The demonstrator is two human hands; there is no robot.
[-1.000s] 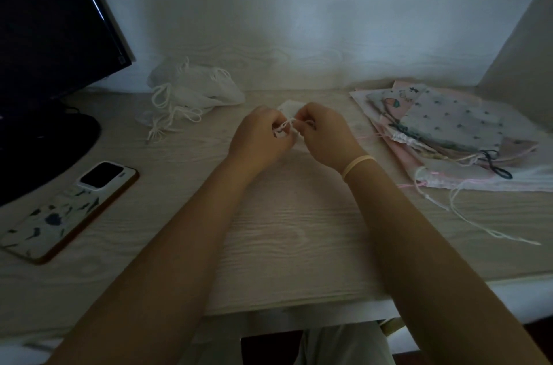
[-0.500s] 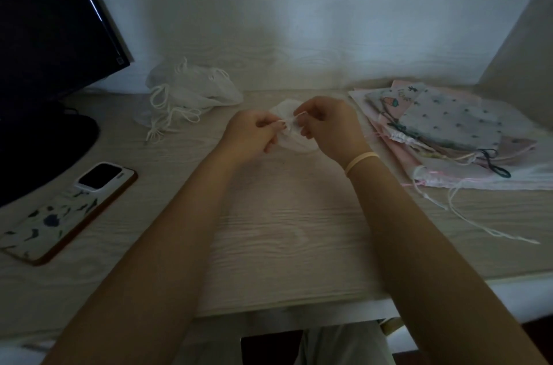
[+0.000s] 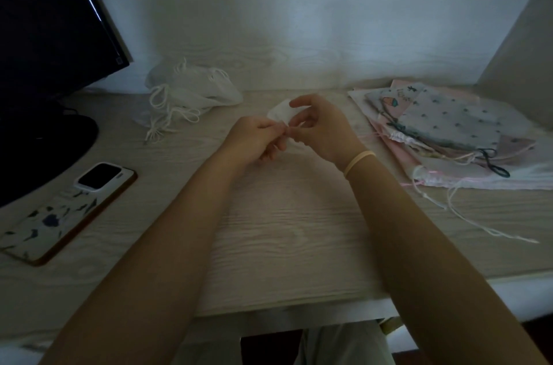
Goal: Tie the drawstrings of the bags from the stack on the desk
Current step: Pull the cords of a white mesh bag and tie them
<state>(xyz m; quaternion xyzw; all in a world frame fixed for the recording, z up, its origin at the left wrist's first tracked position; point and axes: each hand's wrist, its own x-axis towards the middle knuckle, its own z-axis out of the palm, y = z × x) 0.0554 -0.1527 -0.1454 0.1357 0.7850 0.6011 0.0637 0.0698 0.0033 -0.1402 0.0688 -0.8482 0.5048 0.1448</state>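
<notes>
A small white bag (image 3: 281,113) is being held just above the table (image 3: 287,233), at its middle, while its drawstring is being worked between two hands. The cord is being pinched by the curled fingers of the left hand (image 3: 254,140); it is also being nipped by the right hand (image 3: 321,128), whose forefinger is being raised clear. The stack of patterned bags (image 3: 449,131) is being left at the right, and white bags (image 3: 191,92) lie heaped at the left. The knot is likely to slip if the thin cord is let slack, being hard to see in such dim light.
</notes>
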